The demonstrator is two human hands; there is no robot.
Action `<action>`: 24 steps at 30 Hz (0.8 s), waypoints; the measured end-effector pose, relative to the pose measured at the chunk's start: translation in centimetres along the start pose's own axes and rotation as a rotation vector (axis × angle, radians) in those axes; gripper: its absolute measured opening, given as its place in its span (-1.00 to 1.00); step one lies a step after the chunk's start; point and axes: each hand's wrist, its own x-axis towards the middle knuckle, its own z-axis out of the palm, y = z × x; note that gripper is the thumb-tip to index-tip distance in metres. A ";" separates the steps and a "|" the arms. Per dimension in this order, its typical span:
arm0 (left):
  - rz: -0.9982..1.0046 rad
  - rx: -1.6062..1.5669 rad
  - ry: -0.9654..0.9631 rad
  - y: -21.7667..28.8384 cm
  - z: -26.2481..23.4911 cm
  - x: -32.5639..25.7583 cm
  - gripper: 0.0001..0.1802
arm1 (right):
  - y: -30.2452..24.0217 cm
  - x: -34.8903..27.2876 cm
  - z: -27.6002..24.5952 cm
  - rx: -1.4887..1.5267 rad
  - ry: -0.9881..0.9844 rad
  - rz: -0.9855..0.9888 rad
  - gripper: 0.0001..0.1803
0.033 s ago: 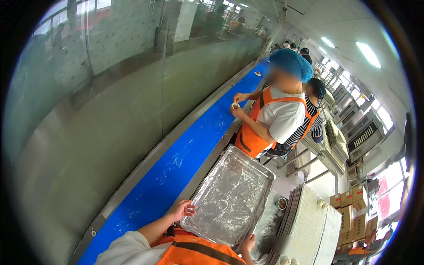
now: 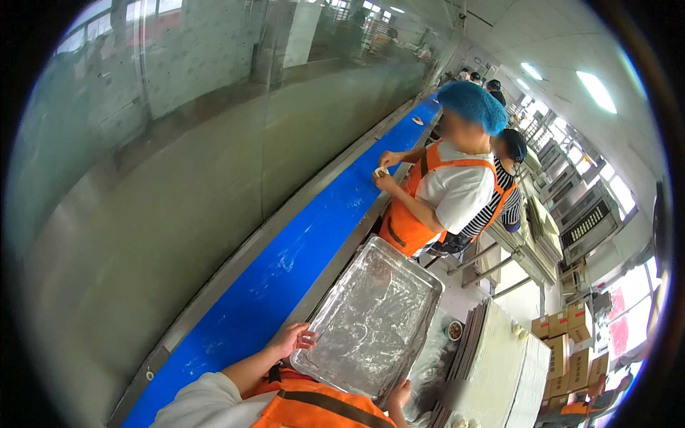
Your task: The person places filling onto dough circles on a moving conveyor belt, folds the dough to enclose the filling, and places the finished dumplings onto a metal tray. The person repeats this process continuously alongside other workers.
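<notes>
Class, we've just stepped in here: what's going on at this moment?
A person in an orange apron holds a floury metal tray beside a blue conveyor belt. The left hand grips the tray's near-left edge, and the right hand holds its lower corner. Further along the belt, a co-worker in a blue hairnet handles a small piece of dough.

My fingers [image 2: 303, 335] sit at the near left rim of the metal tray [image 2: 371, 317], which fills the gap between me and the blue belt [image 2: 285, 267]. The belt itself lies bare along this stretch, open to a reach forward and left. Beyond it a glass wall [image 2: 214, 143] closes that side off. Ahead, a co-worker [image 2: 446, 185] in an orange apron stands against the belt, hands over it. To my right, stacked trays [image 2: 499, 364] block the way.
</notes>
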 end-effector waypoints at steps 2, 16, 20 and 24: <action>-0.003 -0.006 0.001 0.0 0.4 0.0 -0.77 | 0.6 0.1 0.0 -0.001 -0.013 0.001 -0.58; -0.005 -0.047 -0.060 -0.2 -0.5 0.5 -0.76 | -1.2 -0.7 -0.9 -0.024 -0.011 0.040 -0.51; 0.002 -0.040 -0.066 -0.1 -0.4 0.5 -0.76 | -0.6 -0.6 -0.5 -0.029 -0.001 0.039 -0.53; -0.006 -0.033 -0.068 -0.4 -0.8 0.9 -0.77 | 0.5 -0.1 0.0 -0.040 -0.049 0.006 -0.58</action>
